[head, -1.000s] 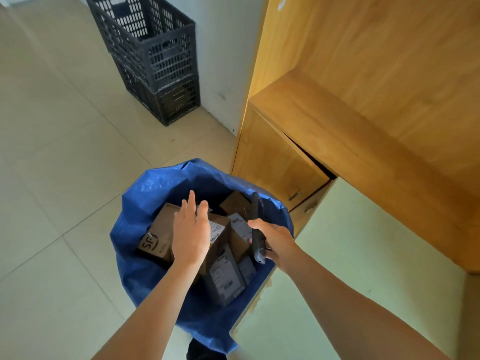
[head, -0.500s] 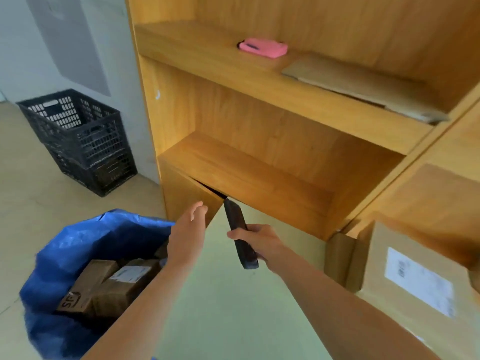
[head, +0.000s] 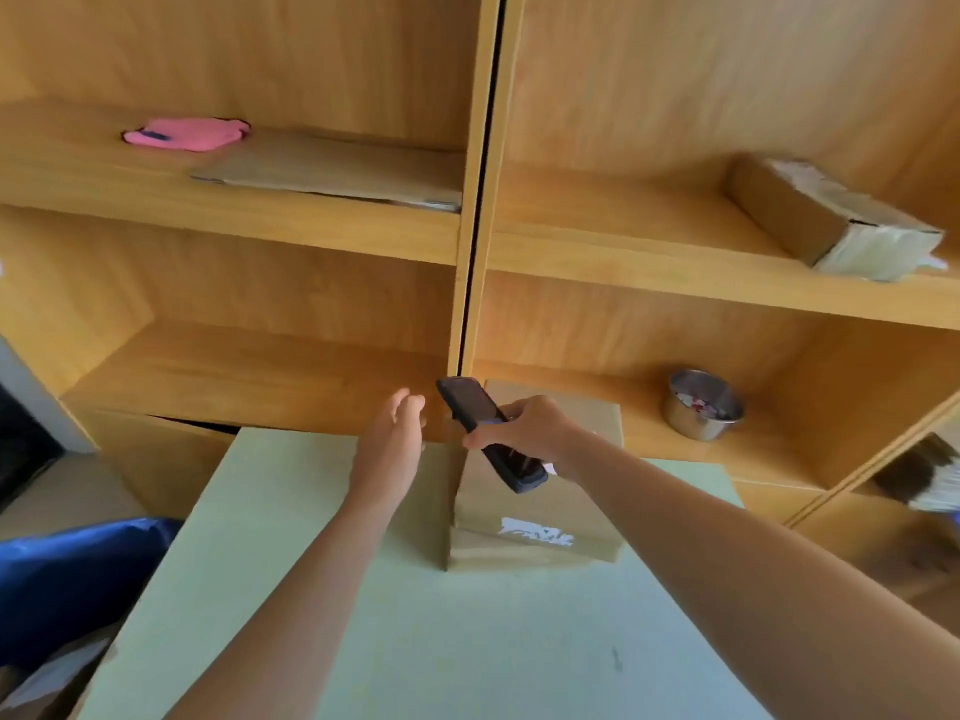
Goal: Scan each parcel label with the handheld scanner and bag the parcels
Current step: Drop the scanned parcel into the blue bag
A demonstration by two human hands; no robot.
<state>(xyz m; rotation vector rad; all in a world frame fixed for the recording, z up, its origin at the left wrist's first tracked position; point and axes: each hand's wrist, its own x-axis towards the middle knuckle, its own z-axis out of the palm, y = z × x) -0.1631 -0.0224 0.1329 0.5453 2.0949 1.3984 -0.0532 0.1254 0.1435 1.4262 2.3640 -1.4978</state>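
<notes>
A brown cardboard parcel (head: 535, 522) with a white label stands on the pale green table (head: 415, 615) against the shelf unit. My right hand (head: 524, 428) grips the black handheld scanner (head: 488, 433) just above the parcel's top. My left hand (head: 389, 449) is stretched out with relaxed fingers beside the parcel's left side, holding nothing. The blue bag (head: 72, 574) shows at the lower left, with a parcel's corner (head: 47, 678) visible in it.
A wooden shelf unit (head: 467, 241) rises behind the table. On it lie a pink object (head: 187, 133), a flat cardboard sheet (head: 332, 168), a taped box (head: 831, 215) and a metal bowl (head: 701, 405). A dark crate edge (head: 21, 439) is at the far left.
My view has swung from the blue bag up and right to the table and shelves. Both hands left the bag and now reach toward the parcel on the table.
</notes>
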